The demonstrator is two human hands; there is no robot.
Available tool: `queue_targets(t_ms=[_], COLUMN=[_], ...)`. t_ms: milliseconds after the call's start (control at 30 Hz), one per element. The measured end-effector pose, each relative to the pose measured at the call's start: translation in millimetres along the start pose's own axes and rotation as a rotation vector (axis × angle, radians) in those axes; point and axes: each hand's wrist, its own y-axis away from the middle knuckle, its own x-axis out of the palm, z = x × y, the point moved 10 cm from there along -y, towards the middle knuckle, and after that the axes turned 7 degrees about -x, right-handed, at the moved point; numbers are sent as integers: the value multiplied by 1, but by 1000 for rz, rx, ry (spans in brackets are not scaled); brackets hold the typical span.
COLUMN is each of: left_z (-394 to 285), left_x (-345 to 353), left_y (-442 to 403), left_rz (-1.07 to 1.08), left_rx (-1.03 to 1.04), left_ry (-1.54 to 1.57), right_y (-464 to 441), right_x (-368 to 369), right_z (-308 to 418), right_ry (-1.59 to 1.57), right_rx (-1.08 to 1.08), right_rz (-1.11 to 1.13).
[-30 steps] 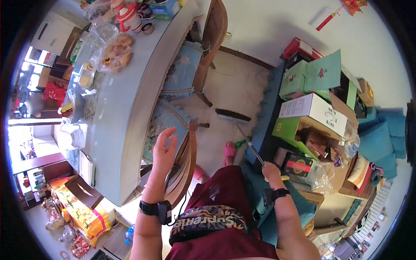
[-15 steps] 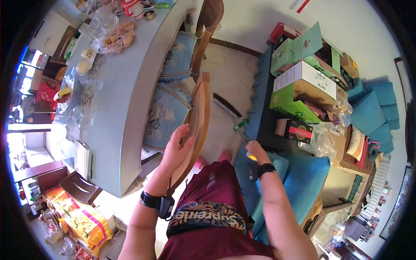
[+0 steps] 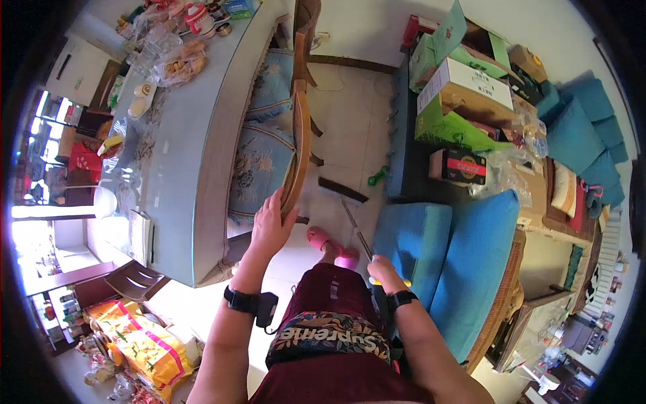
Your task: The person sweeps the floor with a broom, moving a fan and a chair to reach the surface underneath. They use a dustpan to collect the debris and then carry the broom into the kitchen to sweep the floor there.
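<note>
My right hand [image 3: 385, 271] is closed around the thin handle of a broom [image 3: 356, 229]. The dark, narrow broom head [image 3: 343, 190] lies on the tiled floor, and a yellow part of the handle shows below my fist. My left hand [image 3: 271, 227] grips the end of the curved wooden back of a chair [image 3: 301, 148], thumb on one side and fingers on the other. This chair has a blue flowered seat cushion [image 3: 259, 168] and stands at the table. A small green object [image 3: 378, 176] rests on the floor beyond the broom head.
A long table [image 3: 178, 195] with bagged food and dishes runs along the left. Another chair [image 3: 306, 34] stands farther along it. On the right are a blue cushioned seat [image 3: 412, 232] and a dark bench holding open boxes [image 3: 464, 94]. Pink shoes [image 3: 346, 258] are on my feet.
The broom head has moved nearer my feet and away from the green object, which now lies apart. My left hand has shifted from the side of the chair back to its near end.
</note>
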Motion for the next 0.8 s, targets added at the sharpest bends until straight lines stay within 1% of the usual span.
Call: queue_targets(t_ms=[100, 133, 233, 267, 367, 467, 533, 567, 600, 700, 733, 800], left_z=[-2, -3, -5, -5, -7, -11, -16, -16, -20, -17, -6, 13], left_x=[5, 6, 7, 7, 5, -3, -11, -16, -21, -33, -27, -28], left_y=[-3, -4, -3, -3, -3, -1, 5, 11, 21, 61, 71, 81], left_rz=[6, 16, 0, -10, -18, -66, -106, -128, -135, -141, -89, -46], left_rx=[17, 18, 45, 60, 87, 154, 237, 267, 306, 453, 441, 438], left_ry=[-9, -12, -8, -6, 29, 114, 143, 159, 97, -49, -117, -89], right_y=[38, 47, 67, 60, 85, 95, 85, 79, 71, 64, 62, 66], right_x=[24, 35, 52, 67, 36, 31, 41, 47, 56, 95, 111, 160], right_z=[-9, -19, -33, -46, -36, -31, -29, -29, -25, -31, -35, -37], right_ry=[90, 120, 100, 129, 163, 89, 57, 50, 69, -141, -220, -168], right_rx=[-23, 5, 1, -10, 2, 46, 107, 134, 178, 235, 258, 237], right_rz=[124, 158, 162, 216, 138, -3, -139, -201, -167, -291, -334, -244])
